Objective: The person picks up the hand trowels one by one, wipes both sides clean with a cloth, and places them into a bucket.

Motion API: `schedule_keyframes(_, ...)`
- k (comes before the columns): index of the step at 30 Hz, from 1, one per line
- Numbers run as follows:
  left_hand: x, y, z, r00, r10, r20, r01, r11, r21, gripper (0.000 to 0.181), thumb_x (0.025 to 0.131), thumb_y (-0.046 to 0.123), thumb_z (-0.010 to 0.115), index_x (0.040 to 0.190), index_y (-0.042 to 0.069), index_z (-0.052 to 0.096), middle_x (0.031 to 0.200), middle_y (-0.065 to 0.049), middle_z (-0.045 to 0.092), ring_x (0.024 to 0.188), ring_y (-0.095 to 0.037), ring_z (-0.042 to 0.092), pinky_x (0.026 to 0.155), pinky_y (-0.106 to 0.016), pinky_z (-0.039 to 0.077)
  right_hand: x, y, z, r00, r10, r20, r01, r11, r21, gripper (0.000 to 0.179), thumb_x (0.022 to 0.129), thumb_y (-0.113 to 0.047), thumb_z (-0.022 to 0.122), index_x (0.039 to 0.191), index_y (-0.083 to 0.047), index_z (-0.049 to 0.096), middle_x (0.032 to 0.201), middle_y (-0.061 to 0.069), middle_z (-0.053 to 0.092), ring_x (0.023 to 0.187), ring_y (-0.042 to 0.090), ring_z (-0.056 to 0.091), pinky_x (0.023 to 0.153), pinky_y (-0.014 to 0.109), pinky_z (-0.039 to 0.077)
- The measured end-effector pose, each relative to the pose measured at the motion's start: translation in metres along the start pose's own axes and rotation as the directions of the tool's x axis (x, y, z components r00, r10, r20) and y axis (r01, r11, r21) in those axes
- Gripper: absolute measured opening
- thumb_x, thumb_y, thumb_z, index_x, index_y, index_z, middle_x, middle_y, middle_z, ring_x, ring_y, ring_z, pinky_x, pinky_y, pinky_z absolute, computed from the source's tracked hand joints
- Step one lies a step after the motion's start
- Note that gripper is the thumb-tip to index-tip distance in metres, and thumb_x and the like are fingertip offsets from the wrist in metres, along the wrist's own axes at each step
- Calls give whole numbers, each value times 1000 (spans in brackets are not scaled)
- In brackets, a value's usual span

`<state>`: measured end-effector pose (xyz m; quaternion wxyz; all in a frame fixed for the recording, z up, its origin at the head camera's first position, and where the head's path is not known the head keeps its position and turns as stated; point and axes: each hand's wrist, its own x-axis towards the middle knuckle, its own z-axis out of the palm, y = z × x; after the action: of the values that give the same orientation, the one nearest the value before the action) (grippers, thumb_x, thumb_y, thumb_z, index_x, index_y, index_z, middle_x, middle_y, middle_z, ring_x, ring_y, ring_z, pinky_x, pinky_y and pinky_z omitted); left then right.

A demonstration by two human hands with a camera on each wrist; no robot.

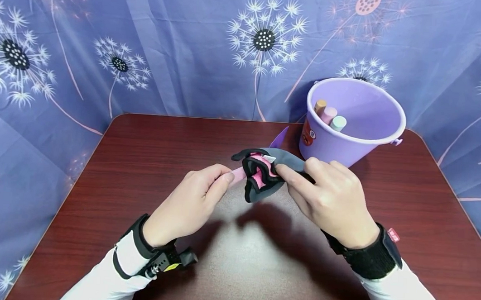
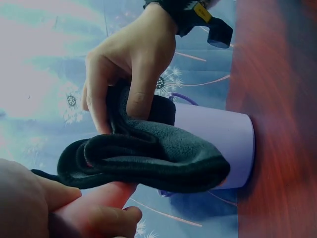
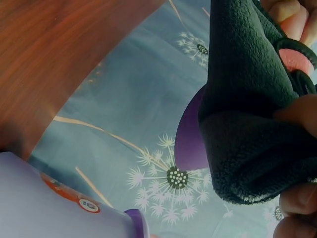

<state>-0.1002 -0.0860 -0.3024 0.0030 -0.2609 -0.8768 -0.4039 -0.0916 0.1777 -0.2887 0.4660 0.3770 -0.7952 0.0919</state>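
Above the table, my left hand [image 1: 190,204] grips the pink handle of a knife [image 1: 238,175]. The knife's purple blade [image 3: 190,136] shows past the cloth in the right wrist view, and its pointed tip stands out behind the cloth in the head view. A grey cloth [image 1: 291,159] with black edging and pink inner folds is wrapped around the blade, hiding its middle. My right hand [image 1: 332,198] pinches the folded cloth from the right, thumb and fingers pressing on it. In the left wrist view the cloth [image 2: 173,144] lies in thick layers just beyond the handle.
A lilac bucket [image 1: 338,148] stands at the back right of the dark red wooden table [image 1: 150,159]. Tan, pink and mint handles [image 1: 329,114] stick up inside its left side. A blue curtain with dandelion prints [image 1: 188,52] hangs behind the table.
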Motion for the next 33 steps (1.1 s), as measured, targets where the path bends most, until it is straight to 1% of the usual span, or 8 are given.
schedule_keyframes(2, 0, -1, -2, 1000, -6, 28, 6, 1000, -6, 30, 108, 38, 41, 102, 22, 65, 68, 6, 44, 62, -9, 44, 60, -30, 41, -1, 2, 0, 999, 29, -19, -30, 1000, -8, 21, 90, -10, 59, 104, -9, 75, 67, 4, 35, 50, 17, 18, 43, 33, 20)
schedule_keyframes(6, -1, -2, -6, 997, -5, 80, 7, 1000, -20, 31, 108, 40, 39, 101, 22, 64, 71, 6, 47, 66, -9, 47, 65, -31, 42, -1, 5, -1, 993, 101, -53, -102, 994, -22, 23, 89, -9, 58, 103, -8, 76, 66, 5, 34, 49, 19, 18, 42, 35, 19)
schedule_keyframes(10, -2, -2, -10, 993, -12, 121, 16, 999, -32, 30, 107, 43, 39, 100, 25, 62, 70, 6, 44, 64, -9, 43, 62, -30, 40, -2, 8, -2, 984, 160, -84, -164, 986, -36, 25, 87, -9, 57, 103, -9, 77, 67, 6, 36, 47, 20, 20, 40, 36, 19)
schedule_keyframes(17, -4, 1, -17, 985, -9, 173, 16, 999, -39, 30, 104, 53, 41, 104, 32, 63, 67, 7, 39, 58, -7, 36, 55, -28, 35, -10, 17, -4, 967, 248, -65, -252, 964, -81, 27, 88, -13, 56, 106, -10, 76, 70, 9, 40, 47, 25, 25, 40, 39, 22)
schedule_keyframes(20, -4, 2, -19, 983, 0, 184, 7, 999, -38, 31, 103, 54, 41, 105, 33, 63, 68, 8, 39, 58, -7, 36, 55, -28, 35, -14, 20, -4, 956, 285, -62, -290, 952, -98, 27, 88, -13, 56, 106, -11, 76, 71, 9, 42, 46, 24, 26, 40, 39, 23)
schedule_keyframes(26, -5, 1, -22, 982, 1, 191, 4, 1000, -28, 26, 105, 49, 41, 108, 33, 62, 70, 6, 42, 61, -8, 38, 58, -28, 37, -19, 28, -4, 939, 343, -30, -344, 930, -133, 27, 88, -15, 57, 108, -12, 75, 73, 9, 46, 46, 24, 30, 40, 40, 27)
schedule_keyframes(30, -4, 0, -22, 983, 7, 185, -2, 1000, -25, 24, 106, 46, 42, 108, 32, 62, 72, 6, 44, 64, -8, 42, 61, -29, 40, -24, 32, -4, 929, 369, -5, -365, 918, -158, 28, 88, -16, 58, 110, -13, 75, 73, 8, 45, 46, 23, 31, 41, 39, 28)
schedule_keyframes(33, -4, -2, -21, 985, 15, 171, -10, 1000, -25, 25, 106, 44, 42, 111, 31, 62, 74, 6, 45, 68, -7, 45, 65, -30, 41, -26, 33, -4, 928, 373, 5, -367, 915, -165, 28, 88, -17, 58, 111, -14, 75, 74, 8, 46, 46, 24, 32, 41, 40, 29)
